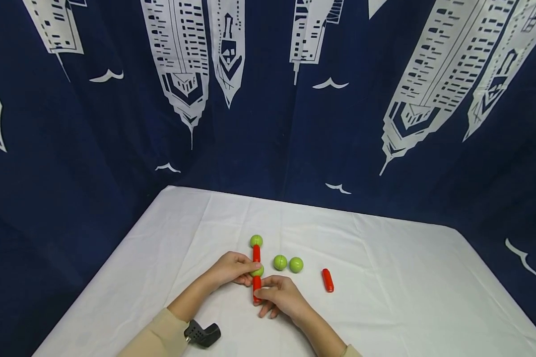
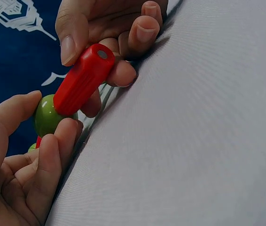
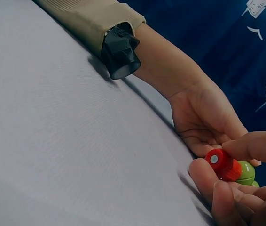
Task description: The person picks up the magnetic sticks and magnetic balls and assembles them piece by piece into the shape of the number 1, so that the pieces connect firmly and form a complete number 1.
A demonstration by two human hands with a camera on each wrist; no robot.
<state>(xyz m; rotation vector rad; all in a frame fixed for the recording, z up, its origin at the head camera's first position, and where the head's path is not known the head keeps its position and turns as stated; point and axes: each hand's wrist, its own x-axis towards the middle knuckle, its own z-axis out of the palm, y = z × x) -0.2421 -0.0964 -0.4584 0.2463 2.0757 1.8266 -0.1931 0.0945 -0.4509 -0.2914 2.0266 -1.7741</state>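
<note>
A straight chain of green balls and red rods lies between my hands in the head view. My left hand [image 1: 229, 269] pinches the middle green ball [image 2: 46, 117] between thumb and fingers. The near red rod [image 2: 82, 80], with a round silvery disc on its free end, meets that ball, and my right hand [image 1: 287, 298] grips this rod near that end. Beyond the middle ball run the far red rod [image 1: 256, 253] and, at its tip, the far green ball [image 1: 256, 240]. Fingers partly cover the middle ball.
Two loose green balls, a left one [image 1: 280, 262] and a right one [image 1: 296, 265], sit just right of the chain. Farther right lies a loose red rod [image 1: 328, 280]. A white cloth [image 1: 406, 287] covers the table; a dark patterned curtain [image 1: 259, 148] hangs behind. A black camera [image 1: 202, 334] is on the left wrist.
</note>
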